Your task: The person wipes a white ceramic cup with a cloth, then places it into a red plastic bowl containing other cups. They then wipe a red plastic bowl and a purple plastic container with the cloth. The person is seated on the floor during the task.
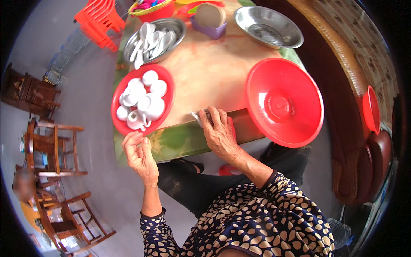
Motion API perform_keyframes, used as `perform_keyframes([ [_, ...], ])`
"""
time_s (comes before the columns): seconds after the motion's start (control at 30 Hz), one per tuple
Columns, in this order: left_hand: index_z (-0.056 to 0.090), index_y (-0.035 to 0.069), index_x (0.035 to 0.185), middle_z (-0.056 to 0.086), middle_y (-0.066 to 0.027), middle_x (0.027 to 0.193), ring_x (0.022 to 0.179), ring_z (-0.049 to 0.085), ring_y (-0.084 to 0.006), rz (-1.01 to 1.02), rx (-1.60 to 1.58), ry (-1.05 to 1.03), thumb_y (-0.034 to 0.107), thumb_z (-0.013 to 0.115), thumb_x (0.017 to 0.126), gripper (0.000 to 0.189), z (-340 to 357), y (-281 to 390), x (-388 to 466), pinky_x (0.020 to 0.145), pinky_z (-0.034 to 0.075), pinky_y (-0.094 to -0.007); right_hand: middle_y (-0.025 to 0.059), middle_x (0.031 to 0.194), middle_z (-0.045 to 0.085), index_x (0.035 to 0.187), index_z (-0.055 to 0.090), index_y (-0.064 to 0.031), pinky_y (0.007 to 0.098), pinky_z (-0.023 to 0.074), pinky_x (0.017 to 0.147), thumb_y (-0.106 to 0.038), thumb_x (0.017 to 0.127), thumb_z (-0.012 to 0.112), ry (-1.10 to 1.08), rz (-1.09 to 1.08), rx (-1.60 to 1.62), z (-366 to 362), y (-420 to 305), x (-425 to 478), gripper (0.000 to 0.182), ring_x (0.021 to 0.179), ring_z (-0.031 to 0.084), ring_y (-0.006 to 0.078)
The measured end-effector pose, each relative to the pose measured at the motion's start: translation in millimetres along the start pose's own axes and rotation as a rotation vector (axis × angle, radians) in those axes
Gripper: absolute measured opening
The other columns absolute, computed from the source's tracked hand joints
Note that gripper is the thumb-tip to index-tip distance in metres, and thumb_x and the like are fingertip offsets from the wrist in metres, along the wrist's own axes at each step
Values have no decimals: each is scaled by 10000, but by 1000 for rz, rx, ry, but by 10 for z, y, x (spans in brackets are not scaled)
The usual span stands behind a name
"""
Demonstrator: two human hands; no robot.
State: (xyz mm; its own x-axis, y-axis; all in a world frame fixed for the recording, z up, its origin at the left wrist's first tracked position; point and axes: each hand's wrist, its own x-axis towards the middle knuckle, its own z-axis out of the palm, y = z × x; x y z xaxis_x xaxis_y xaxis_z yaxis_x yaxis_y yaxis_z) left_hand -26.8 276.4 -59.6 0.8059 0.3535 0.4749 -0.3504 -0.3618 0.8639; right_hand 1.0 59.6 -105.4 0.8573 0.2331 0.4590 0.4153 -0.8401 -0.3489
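Observation:
My right hand (221,131) is closed around a crumpled cloth (196,118) at the near part of the table (205,80); the fingers hide most of the cloth. My left hand (138,155) is raised with curled, parted fingers and holds nothing. It is just below a red plastic basin (169,77) of white cups (158,88) and a white teapot (151,106). To the right of my right hand, a large red plastic basin (257,83) overhangs the table's near right corner, tilted and without contents.
Behind the cups is a steel bowl (182,29) of white spoons (147,35). A purple plastic holder (210,31) and another steel basin (269,25) stand farther back. Stacked red plastic stools (99,25) and wooden chairs (56,147) are leftward. A person (24,184) is at the far left.

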Motion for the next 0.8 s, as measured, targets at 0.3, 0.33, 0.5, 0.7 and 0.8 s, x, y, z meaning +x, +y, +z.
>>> perform_keyframes([
  [0.3, 525, 1, 1125, 588, -63, 916, 664, 604, -100, -395, -275, -436, 129, 618, 918, 260, 983, 507, 21, 510, 484, -205, 154, 1081, 496, 1138, 593, -19, 425, 452, 795, -84, 728, 579, 111, 67, -7, -350, 239, -238, 416, 942, 506, 344],
  [0.33, 509, 0, 1147, 578, -70, 940, 663, 609, -103, -437, -312, -487, 143, 619, 919, 291, 1125, 534, 18, 497, 484, -203, 123, 1060, 499, 1138, 605, -62, 413, 464, 738, -110, 704, 591, 136, 19, 3, -318, 241, -241, 436, 923, 517, 300],
  [0.5, 436, -29, 1245, 528, -137, 1072, 614, 609, -137, -668, -276, -738, 279, 637, 914, 494, 1783, 665, 37, 449, 485, -215, 128, 842, 529, 1042, 556, -49, 431, 442, 663, -168, 857, 608, 179, 375, 385, -321, 244, -168, 225, 777, 563, 313],
  [0.7, 602, -23, 919, 619, -68, 671, 389, 506, -116, -766, -69, -971, 272, 661, 843, 310, 2183, 673, 254, 286, 383, -226, 133, 980, 491, 1067, 600, -10, 433, 435, 721, -96, 812, 604, 241, 178, 341, -254, 321, -300, 269, 944, 533, 309],
  [0.8, 588, -14, 804, 620, -66, 689, 452, 534, -123, -780, -22, -1002, 139, 602, 786, 154, 2217, 601, 292, 372, 423, -252, 138, 1014, 512, 1143, 593, -16, 425, 448, 763, -87, 816, 600, 265, 137, 285, -339, 314, -318, 335, 967, 540, 306],
])
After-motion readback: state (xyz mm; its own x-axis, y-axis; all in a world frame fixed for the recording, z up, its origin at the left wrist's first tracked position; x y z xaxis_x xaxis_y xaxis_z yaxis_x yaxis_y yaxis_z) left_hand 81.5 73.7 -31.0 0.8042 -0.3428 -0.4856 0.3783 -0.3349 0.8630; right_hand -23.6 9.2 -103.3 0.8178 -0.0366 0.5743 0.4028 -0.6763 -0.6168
